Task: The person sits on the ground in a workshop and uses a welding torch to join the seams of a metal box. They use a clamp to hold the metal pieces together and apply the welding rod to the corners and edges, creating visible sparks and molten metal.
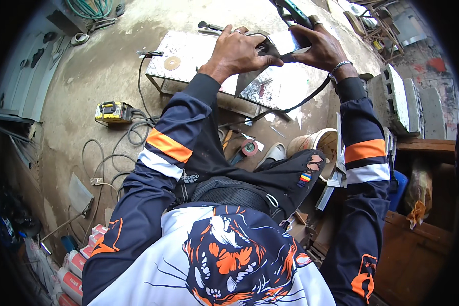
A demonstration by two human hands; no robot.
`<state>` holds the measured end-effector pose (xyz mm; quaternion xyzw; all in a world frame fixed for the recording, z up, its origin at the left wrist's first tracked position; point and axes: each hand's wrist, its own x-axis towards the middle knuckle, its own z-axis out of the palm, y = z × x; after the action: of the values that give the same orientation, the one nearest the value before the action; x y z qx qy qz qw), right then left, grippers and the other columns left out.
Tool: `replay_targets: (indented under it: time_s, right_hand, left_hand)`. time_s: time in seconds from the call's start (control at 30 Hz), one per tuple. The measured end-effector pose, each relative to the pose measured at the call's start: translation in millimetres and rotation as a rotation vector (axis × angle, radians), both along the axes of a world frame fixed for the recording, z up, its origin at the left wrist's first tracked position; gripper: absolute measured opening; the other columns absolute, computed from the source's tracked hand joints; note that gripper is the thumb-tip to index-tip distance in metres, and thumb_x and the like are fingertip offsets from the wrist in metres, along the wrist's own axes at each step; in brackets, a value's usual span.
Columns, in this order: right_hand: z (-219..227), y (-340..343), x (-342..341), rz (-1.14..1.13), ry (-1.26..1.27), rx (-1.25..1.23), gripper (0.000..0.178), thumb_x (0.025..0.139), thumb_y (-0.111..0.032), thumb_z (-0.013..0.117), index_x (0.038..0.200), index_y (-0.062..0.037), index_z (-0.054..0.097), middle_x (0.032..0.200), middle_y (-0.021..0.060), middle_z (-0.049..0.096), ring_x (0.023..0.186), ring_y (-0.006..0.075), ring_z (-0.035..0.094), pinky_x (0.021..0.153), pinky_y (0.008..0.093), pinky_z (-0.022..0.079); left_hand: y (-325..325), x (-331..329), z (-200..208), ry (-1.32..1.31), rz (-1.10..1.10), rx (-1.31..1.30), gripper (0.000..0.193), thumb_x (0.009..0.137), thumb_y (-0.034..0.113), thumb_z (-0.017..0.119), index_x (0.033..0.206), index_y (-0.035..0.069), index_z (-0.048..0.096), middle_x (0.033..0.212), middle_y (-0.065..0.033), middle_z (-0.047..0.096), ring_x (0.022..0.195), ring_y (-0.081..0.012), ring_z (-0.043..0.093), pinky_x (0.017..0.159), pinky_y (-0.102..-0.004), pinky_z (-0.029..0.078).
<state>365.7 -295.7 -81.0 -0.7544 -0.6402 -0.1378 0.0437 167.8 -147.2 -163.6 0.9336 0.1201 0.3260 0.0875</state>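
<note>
My left hand [238, 52] is closed around a grey bent metal piece [250, 80] held above a low metal-topped worktable [186, 43]. Close beside it, my right hand [320, 47] grips a teal-and-black handled tool [294, 11] whose far end leaves the picture. The right thumb and fingertips reach to the metal piece's edge; whether they touch it I cannot tell. A thick black cable [308, 97] runs from behind my right wrist down to the left. On the tabletop lie a tan cutting disc [172, 62] and a cable clamp [150, 53] at the left edge.
A yellow welding machine [113, 112] with tangled cables stands on the floor at left. Between my feet lies an angle grinder [248, 148], with a white bucket [315, 141] to its right. Concrete blocks [396, 98] stand at right. A green hose [89, 9] lies far left.
</note>
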Motion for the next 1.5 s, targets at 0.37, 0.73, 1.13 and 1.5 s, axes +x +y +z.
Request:
replay_targets:
  time_s: [0.37, 0.73, 1.13, 1.5]
  right_hand:
    - [-0.4, -3.1, -3.1, -0.051, -0.021, 0.025, 0.074, 0.063, -0.054, 0.089, 0.128, -0.0279, 0.065, 0.13, 0.0188, 0.053, 0.109, 0.0396, 0.064, 0.091, 0.0447, 0.056]
    - [2.1, -4.8, -11.4, -0.046, 0.016, 0.057, 0.074, 0.061, -0.06, 0.088, 0.123, -0.0264, 0.067, 0.127, 0.0168, 0.055, 0.106, 0.0387, 0.066, 0.09, 0.0461, 0.057]
    - [2.1, -1.4, -8.2, -0.066, 0.026, 0.045, 0.077, 0.059, -0.065, 0.087, 0.124, -0.0278, 0.066, 0.128, 0.016, 0.055, 0.106, 0.0377, 0.066, 0.09, 0.0457, 0.057]
    - [7.5, 1.9, -13.6, -0.084, 0.027, 0.002, 0.082, 0.06, -0.069, 0.085, 0.127, -0.0254, 0.066, 0.127, 0.0174, 0.055, 0.106, 0.0366, 0.067, 0.089, 0.0442, 0.057]
  left_hand:
    - [3.3, 6.0, 9.1, 0.05, -0.035, -0.054, 0.087, 0.078, 0.089, 0.049, 0.109, 0.012, 0.076, 0.101, -0.0138, 0.072, 0.104, -0.0317, 0.067, 0.095, -0.0453, 0.046]
    - [2.2, 8.5, -2.0, -0.049, 0.035, 0.054, 0.082, 0.078, 0.087, 0.052, 0.104, 0.013, 0.077, 0.099, -0.0107, 0.073, 0.102, -0.0302, 0.068, 0.096, -0.0464, 0.046]
    - [0.8, 9.1, 6.6, 0.077, 0.025, -0.105, 0.085, 0.075, 0.089, 0.052, 0.115, 0.018, 0.075, 0.109, -0.0079, 0.076, 0.119, -0.0306, 0.063, 0.107, -0.0526, 0.037]
    - [4.5, 8.3, 2.5, 0.007, 0.04, -0.169, 0.091, 0.068, 0.091, 0.058, 0.117, 0.017, 0.075, 0.107, -0.0137, 0.074, 0.114, -0.0299, 0.066, 0.107, -0.0485, 0.041]
